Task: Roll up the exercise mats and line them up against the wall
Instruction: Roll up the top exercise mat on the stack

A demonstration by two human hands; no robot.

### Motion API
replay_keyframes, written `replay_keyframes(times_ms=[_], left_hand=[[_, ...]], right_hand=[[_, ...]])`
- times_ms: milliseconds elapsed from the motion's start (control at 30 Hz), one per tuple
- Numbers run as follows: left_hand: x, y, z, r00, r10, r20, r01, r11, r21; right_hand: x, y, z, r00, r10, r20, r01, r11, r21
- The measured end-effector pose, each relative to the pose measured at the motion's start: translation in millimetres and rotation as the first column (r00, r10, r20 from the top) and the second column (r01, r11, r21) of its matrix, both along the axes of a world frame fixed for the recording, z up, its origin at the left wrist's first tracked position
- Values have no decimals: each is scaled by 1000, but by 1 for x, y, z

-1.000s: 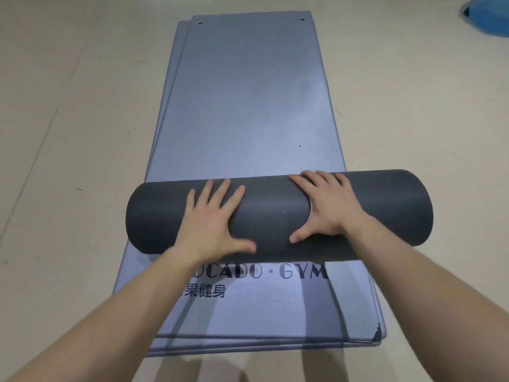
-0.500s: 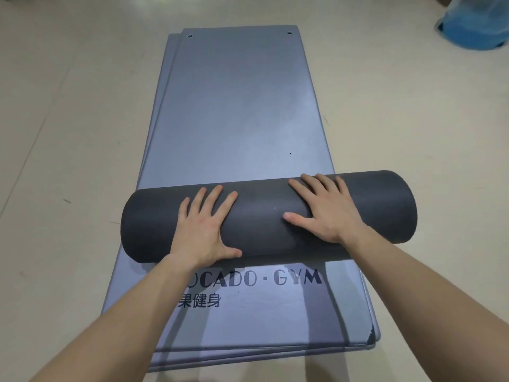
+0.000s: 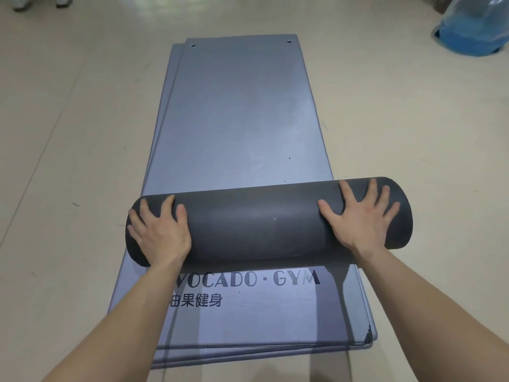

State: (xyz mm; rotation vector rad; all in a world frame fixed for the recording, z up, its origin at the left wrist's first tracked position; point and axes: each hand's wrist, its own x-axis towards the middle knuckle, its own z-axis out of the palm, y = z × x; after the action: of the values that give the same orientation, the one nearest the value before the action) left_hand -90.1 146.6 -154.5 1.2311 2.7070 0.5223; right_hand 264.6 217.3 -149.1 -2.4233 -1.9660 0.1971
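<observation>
Down on the floor, across the near part of the stack, lies the dark grey roll (image 3: pixel 256 224) of the top exercise mat (image 3: pixel 239 119), and the grip has just been reset. Half a second back both palms sat close together at the middle; now they've slid out wide. The left hand (image 3: pixel 159 232) is flat on the roll's left end with fingers spread, and the right hand (image 3: pixel 358 216) is flat and spread near the right end. Neither curls round anything; both simply press down on the foam.

The roll itself has barely travelled. My read is that the wider stance is for steering. The long axis runs left to right across the mat but not quite square: the right end sits a touch farther from the person and pokes out past the stack's right edge. The roll heads away, toward the far end with its two eyelets (image 3: pixel 192 45). Most of the mat lies flat ahead of it, so the rolling is at an early stage and nothing is at a wall yet.

Behind the roll a printed mat (image 3: pixel 261 312) reading "AVOCADO · GYM" lies uncovered, with at least one more edge beneath it. Beige floor tiles (image 3: pixel 68 161) lie all round, and a blue water jug (image 3: pixel 473 31) stands far right. Top left there may be a pair of shoes (image 3: pixel 41 2), too cropped to call.
</observation>
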Motion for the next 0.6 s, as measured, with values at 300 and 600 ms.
replay_keyframes(times_ms=[300, 600], left_hand=[[-5, 3, -3, 908, 357, 219, -363, 932, -12], [102, 58, 4, 975, 69, 211, -79, 996, 39]], right_hand=[[34, 19, 0, 981, -193, -3, 193, 980, 39], [150, -26, 0, 849, -509, -144, 507, 860, -53]])
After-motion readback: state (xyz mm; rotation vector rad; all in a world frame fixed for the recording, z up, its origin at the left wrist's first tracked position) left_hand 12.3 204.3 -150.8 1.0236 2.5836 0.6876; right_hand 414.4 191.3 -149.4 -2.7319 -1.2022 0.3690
